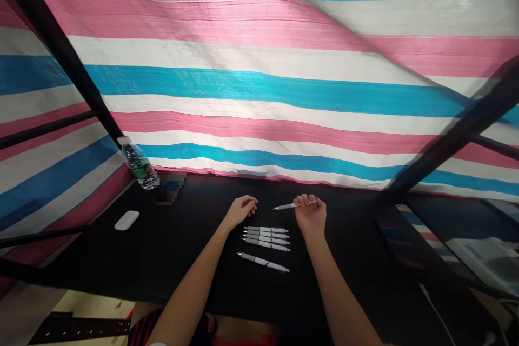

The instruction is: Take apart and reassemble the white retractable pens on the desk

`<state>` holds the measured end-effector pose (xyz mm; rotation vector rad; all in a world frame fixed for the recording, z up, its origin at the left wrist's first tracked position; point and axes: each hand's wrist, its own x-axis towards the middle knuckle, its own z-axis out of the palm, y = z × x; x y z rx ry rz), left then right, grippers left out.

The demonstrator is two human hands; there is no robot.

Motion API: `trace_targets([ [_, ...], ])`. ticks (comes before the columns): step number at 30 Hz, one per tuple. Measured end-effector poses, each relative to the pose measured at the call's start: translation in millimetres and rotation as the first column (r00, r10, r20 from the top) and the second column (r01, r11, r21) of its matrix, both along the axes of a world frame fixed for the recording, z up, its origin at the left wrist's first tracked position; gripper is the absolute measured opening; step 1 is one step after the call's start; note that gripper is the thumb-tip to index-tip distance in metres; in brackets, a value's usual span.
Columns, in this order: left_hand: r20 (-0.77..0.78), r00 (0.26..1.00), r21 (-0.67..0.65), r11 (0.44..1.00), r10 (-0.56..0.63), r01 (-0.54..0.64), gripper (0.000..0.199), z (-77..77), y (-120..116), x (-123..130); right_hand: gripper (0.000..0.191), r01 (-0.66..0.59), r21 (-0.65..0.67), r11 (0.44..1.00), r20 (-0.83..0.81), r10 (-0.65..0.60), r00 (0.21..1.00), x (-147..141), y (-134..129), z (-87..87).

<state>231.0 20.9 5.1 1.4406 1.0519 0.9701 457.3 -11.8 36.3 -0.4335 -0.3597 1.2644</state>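
My right hand (311, 217) is closed around a white pen (285, 206), whose tip points left above the black table (186, 259). My left hand (242, 211) rests near the table, fingers loosely curled together, and nothing shows in them. Between my forearms several similar white pens (266, 238) lie side by side in a tight row, tips to the left. Closer to me, another white pen (263, 263) lies apart from that row, slightly slanted, its tip also to the left.
A water bottle (138, 165) stands at the back left, beside a blurred-out item (170, 188). A white oval case (127, 220) lies to the left. Striped tarpaulin (251, 86) hangs behind the table, with dark frame bars (450, 135) at both sides. A dark flat panel (399, 246) lies at right.
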Motion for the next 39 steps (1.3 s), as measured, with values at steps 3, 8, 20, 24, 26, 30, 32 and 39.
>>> trace_targets([
  [3, -0.014, 1.0, 0.011, 1.0, 0.001, -0.001, 0.03, 0.1, -0.7, -0.2, 0.024, 0.005, 0.007, 1.0, -0.005, -0.005, 1.0, -0.5, 0.6, -2.3],
  [8, -0.015, 1.0, 0.016, 1.0, -0.001, 0.002, 0.03, 0.7, -1.9, 0.3, 0.024, 0.003, 0.021, 1.0, 0.082, -0.005, 0.997, -3.5, 1.2, -4.4],
  [20, -0.192, 0.98, 0.243, 0.965, -0.049, 0.096, 0.03, 15.3, -18.1, 13.0, 0.021, -0.082, -0.01, 0.997, 0.174, 0.083, 0.981, -24.3, 4.2, -16.9],
  [24, -0.29, 0.952, 0.377, 0.926, 0.101, 0.016, 0.021, 12.4, -14.3, 9.6, 0.017, -0.046, -0.12, 0.992, 0.378, 0.088, 0.922, -20.2, 8.1, -24.6],
  [26, -0.323, 0.931, 0.442, 0.897, 0.171, -0.012, 0.017, 9.3, -9.3, 3.9, 0.017, 0.066, -0.158, 0.985, 0.588, 0.04, 0.808, -16.1, 9.1, -30.1],
  [30, -0.433, 0.864, 0.531, 0.847, 0.256, 0.016, 0.013, 1.7, -0.5, -5.2, 0.021, 0.225, -0.087, 0.97, 0.905, -0.017, 0.426, -12.7, 8.1, -42.4],
  [32, -0.487, 0.824, 0.549, 0.836, 0.291, 0.029, 0.013, -1.5, 1.7, -6.1, 0.024, 0.208, -0.067, 0.976, 0.952, 0.0, 0.306, -14.0, 6.9, -46.2],
  [39, -0.522, 0.782, 0.567, 0.824, 0.34, 0.02, 0.017, -3.8, -1.7, -6.4, 0.027, 0.257, 0.1, 0.961, 0.995, -0.103, -0.003, -12.2, 4.8, -43.8],
])
